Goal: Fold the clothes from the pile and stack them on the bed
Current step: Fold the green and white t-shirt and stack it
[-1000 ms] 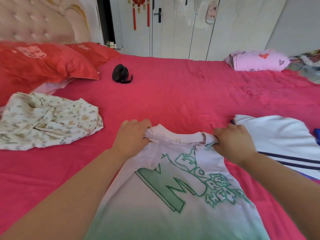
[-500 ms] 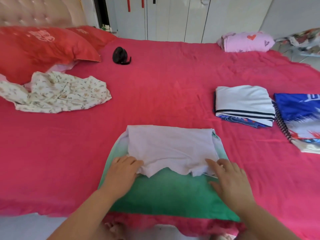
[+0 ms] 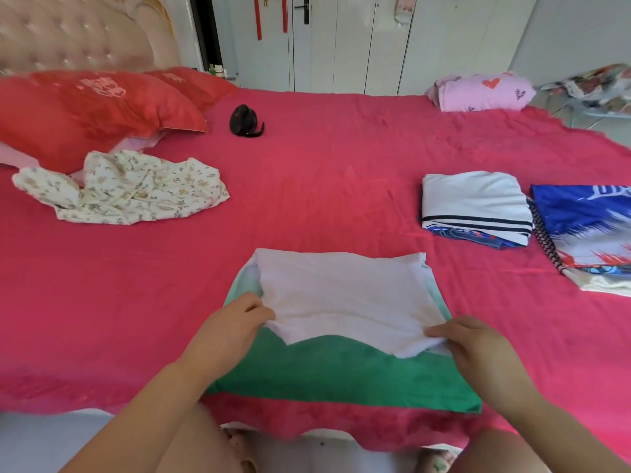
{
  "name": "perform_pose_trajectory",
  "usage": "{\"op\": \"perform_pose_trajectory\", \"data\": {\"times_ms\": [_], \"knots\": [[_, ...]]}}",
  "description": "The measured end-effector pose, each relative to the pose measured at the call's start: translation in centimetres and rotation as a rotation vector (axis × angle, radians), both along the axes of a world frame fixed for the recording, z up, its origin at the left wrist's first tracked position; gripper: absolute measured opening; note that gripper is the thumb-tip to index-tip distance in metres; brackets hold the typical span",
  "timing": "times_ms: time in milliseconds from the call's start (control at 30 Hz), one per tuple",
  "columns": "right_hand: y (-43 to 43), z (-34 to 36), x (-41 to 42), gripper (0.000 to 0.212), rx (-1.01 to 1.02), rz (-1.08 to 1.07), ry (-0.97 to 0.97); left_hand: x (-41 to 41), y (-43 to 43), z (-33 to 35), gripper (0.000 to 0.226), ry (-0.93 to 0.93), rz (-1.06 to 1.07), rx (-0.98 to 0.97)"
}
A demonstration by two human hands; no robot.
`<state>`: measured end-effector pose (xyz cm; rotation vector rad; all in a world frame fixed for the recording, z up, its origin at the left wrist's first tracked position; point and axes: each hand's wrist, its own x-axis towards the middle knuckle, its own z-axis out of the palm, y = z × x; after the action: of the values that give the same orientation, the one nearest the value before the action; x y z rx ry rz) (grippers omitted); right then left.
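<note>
A white-to-green T-shirt (image 3: 341, 302) lies at the near edge of the red bed (image 3: 324, 186), its white top half folded down over the green lower half. My left hand (image 3: 228, 332) pinches the left corner of the folded white edge. My right hand (image 3: 474, 346) pinches the right corner of that edge. A crumpled floral garment (image 3: 136, 189) lies unfolded at the left. To the right sits a folded stack topped by a white piece with dark stripes (image 3: 474, 203), and beside it a folded blue, white and red garment (image 3: 587, 227).
Two red pillows (image 3: 92, 110) lean at the headboard on the left. A small black object (image 3: 244, 121) sits behind the floral garment. A pink bundle with hearts (image 3: 485, 92) lies at the far right edge. White wardrobe doors stand behind the bed.
A second ago both hands gripped the shirt's shoulders with the print up. They have folded the top half toward me, and now pinch the corners of the folded edge.
</note>
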<state>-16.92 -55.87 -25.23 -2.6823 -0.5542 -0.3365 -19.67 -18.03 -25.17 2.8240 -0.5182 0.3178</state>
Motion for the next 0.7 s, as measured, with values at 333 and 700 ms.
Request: {"op": "perform_pose_trajectory", "data": {"times_ms": [333, 700], "knots": [[2.0, -1.2, -0.7, 0.037, 0.053, -0.286, 0.319, 0.4, -3.7, -1.5, 0.034, 0.278, 0.449, -0.294], [1.2, -0.7, -1.2, 0.035, 0.031, -0.313, 0.360, -0.9, -2.7, -1.8, 0.044, 0.361, 0.532, -0.259]]}}
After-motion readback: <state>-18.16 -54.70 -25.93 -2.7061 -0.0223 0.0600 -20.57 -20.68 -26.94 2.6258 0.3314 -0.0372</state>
